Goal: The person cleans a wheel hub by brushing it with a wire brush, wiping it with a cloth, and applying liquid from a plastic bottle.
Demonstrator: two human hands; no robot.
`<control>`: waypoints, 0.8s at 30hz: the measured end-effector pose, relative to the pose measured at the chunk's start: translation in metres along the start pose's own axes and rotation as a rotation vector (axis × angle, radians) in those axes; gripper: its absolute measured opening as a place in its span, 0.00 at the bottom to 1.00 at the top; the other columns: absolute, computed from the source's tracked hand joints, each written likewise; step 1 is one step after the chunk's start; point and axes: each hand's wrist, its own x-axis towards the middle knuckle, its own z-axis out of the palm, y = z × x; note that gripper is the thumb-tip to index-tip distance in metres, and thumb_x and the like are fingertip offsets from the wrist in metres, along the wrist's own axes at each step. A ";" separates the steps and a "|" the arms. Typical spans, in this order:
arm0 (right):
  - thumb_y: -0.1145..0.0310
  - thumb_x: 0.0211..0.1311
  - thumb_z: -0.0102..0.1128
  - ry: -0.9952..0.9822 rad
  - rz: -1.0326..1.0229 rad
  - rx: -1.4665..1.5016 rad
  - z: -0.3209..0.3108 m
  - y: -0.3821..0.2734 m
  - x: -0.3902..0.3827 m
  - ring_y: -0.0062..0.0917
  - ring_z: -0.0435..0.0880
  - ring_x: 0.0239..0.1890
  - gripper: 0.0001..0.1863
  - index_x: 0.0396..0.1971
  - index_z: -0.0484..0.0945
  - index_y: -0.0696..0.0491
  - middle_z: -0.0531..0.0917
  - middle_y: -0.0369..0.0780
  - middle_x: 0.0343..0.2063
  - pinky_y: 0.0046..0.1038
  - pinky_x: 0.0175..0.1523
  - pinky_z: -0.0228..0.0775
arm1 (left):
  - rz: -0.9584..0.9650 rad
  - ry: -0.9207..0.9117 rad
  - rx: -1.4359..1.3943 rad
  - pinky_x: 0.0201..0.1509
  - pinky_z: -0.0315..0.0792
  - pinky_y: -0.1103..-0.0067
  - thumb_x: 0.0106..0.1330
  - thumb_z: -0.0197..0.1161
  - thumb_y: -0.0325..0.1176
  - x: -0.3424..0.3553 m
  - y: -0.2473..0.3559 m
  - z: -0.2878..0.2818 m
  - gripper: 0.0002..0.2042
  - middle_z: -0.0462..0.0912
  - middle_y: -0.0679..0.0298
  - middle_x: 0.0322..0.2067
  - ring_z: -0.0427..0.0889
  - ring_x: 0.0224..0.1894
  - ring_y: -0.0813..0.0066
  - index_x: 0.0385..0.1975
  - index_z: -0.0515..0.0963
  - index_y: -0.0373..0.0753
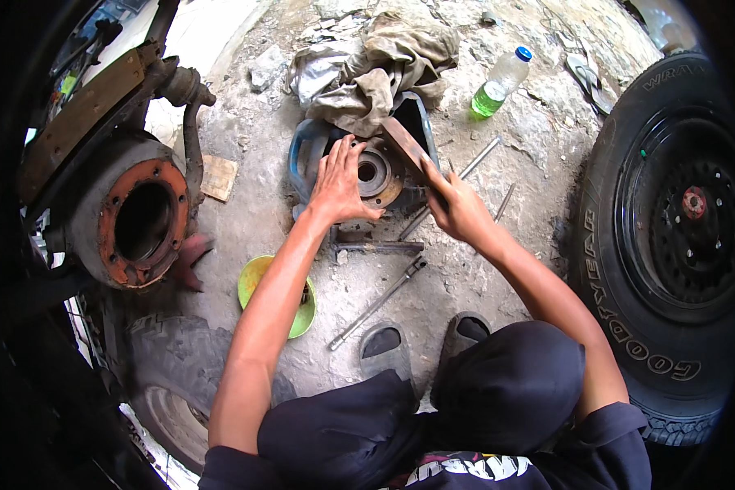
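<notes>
A round metal hub point(390, 186) with a dark central bore sits in a cut-open blue plastic container point(304, 140) on the ground. My left hand point(337, 186) spans the hub's left side, fingers curved over its far edge and thumb at its near edge. In my right hand point(453, 202) is a flat brown bar point(405, 147), tilted up and to the left. Its far end is over the hub's upper right side, close to a crumpled rag; whether it touches the hub I cannot tell.
Beyond the container lie rags point(384, 69) and a bottle of green liquid point(498, 84). Nearer are a hammer point(380, 246), metal rods point(376, 304) and a green bowl point(302, 318). A rusty axle housing point(143, 220) stands left, a large wheel point(629, 245) right.
</notes>
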 end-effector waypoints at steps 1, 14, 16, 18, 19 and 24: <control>0.72 0.63 0.58 -0.004 0.005 0.001 -0.002 -0.001 -0.016 0.53 0.80 0.32 0.37 0.73 0.60 0.43 0.75 0.53 0.31 0.49 0.37 0.73 | 0.001 -0.014 -0.006 0.77 0.48 0.56 0.30 0.86 0.50 0.003 -0.003 -0.004 0.63 0.49 0.45 0.74 0.47 0.77 0.47 0.71 0.53 0.42; 0.69 0.66 0.56 -0.032 -0.007 -0.108 0.002 -0.008 0.000 0.54 0.81 0.27 0.37 0.74 0.56 0.41 0.76 0.54 0.35 0.50 0.33 0.75 | -0.004 -0.023 0.030 0.77 0.49 0.55 0.29 0.85 0.50 0.001 -0.004 0.000 0.64 0.51 0.46 0.73 0.48 0.77 0.47 0.71 0.54 0.41; 0.70 0.66 0.56 -0.101 0.028 -0.108 -0.004 -0.019 -0.037 0.54 0.81 0.25 0.37 0.75 0.56 0.40 0.76 0.54 0.34 0.52 0.32 0.75 | -0.013 -0.029 0.012 0.77 0.49 0.55 0.28 0.85 0.50 0.001 -0.005 -0.005 0.64 0.51 0.46 0.73 0.48 0.77 0.48 0.71 0.54 0.41; 0.71 0.66 0.55 -0.149 0.083 -0.115 -0.007 -0.031 -0.062 0.54 0.81 0.25 0.37 0.75 0.56 0.39 0.75 0.54 0.33 0.52 0.33 0.75 | 0.023 -0.025 0.014 0.77 0.47 0.55 0.29 0.85 0.50 0.001 -0.002 -0.004 0.64 0.50 0.44 0.73 0.47 0.77 0.46 0.71 0.53 0.40; 0.71 0.66 0.56 -0.142 0.087 -0.109 -0.005 -0.033 -0.059 0.54 0.81 0.26 0.37 0.75 0.55 0.40 0.75 0.54 0.33 0.52 0.33 0.75 | 0.049 -0.020 0.028 0.78 0.46 0.54 0.29 0.85 0.51 0.000 -0.002 -0.002 0.64 0.49 0.43 0.73 0.46 0.77 0.46 0.71 0.52 0.40; 0.70 0.66 0.57 -0.026 -0.011 -0.113 0.014 -0.024 0.029 0.53 0.82 0.28 0.37 0.74 0.56 0.42 0.75 0.54 0.35 0.50 0.34 0.76 | 0.093 -0.066 0.107 0.79 0.44 0.54 0.30 0.85 0.51 0.004 -0.001 0.006 0.65 0.48 0.40 0.73 0.46 0.77 0.45 0.72 0.51 0.38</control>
